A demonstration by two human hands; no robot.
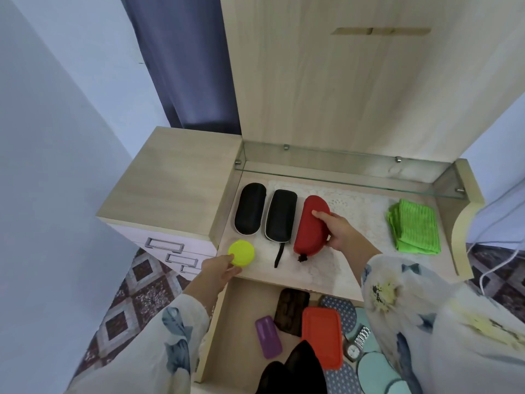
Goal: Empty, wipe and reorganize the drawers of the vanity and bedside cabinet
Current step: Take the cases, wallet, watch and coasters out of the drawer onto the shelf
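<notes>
Home bedroom: wooden vanity with glass shelf, curtain, patterned carpet.

The right hand grips a red case on the vanity top, beside 2 black cases. The left hand pinches a yellow lid above the open drawer.

single head cam, wide-angle, looking steeply down and forward at the vanity top and open drawer, close in
</notes>
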